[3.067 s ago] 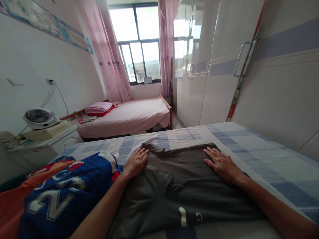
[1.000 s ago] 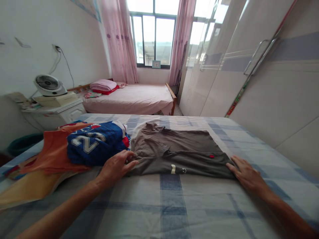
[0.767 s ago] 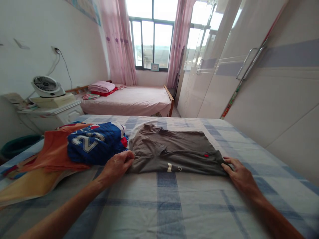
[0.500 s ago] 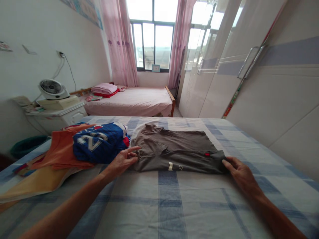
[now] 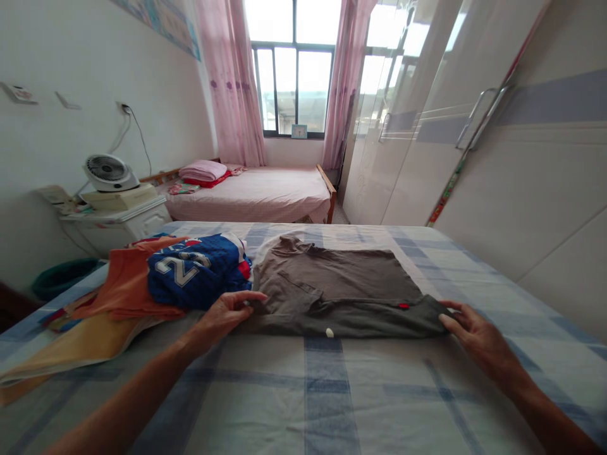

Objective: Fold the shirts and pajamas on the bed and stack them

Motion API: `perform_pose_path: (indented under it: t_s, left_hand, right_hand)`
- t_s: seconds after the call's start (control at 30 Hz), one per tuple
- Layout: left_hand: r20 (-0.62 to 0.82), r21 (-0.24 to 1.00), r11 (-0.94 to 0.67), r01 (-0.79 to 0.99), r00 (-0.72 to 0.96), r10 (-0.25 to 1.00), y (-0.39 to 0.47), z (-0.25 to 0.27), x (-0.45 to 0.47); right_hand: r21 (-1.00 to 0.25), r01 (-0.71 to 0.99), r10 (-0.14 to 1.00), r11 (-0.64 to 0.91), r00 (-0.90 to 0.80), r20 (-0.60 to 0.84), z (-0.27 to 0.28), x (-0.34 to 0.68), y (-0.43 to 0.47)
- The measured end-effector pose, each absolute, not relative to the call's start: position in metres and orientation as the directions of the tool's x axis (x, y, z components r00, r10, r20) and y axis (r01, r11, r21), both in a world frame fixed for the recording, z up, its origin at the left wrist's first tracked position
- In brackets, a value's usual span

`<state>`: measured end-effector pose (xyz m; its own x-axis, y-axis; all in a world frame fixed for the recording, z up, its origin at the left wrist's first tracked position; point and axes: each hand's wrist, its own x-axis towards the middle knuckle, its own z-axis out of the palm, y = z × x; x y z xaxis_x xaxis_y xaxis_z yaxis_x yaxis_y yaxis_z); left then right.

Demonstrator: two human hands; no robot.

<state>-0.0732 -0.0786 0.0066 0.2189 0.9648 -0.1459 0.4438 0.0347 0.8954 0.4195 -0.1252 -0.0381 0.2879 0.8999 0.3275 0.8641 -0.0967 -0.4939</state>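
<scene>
A dark grey-brown T-shirt (image 5: 351,275) lies across the bed, its near side folded over in a long strip. A small red tag and a pale bit of print show on that strip. At the shirt's left end, my left hand (image 5: 226,319) pinches the cloth between thumb and fingers. My right hand (image 5: 478,335) grips the near corner of the right end, which is raised slightly. Just beyond my left hand lies a blue jersey (image 5: 199,268) with white numbers, crumpled on an orange garment (image 5: 123,281).
A checked sheet (image 5: 327,385) covers the bed. Yellow cloth (image 5: 95,344) lies at the left. A fan (image 5: 111,172) stands on a bedside cabinet (image 5: 128,218), with a green bin (image 5: 66,278) below. Behind are a pink bed (image 5: 256,189) and tall wardrobe doors (image 5: 417,126).
Both hands have drawn the folded strip's near edge toward me, and less of the pale print shows. My right hand has shifted slightly right. The view has turned a little left.
</scene>
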Motion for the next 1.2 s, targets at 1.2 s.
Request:
perform_pose_path:
  t_s: [1.2]
  left_hand:
    - [0.182, 0.167, -0.334, 0.928, 0.303, 0.935, 0.096, -0.034, -0.016]
  right_hand:
    - [-0.017, 1.000, 0.978, 0.024, -0.020, 0.207, -0.058, 0.414, 0.076]
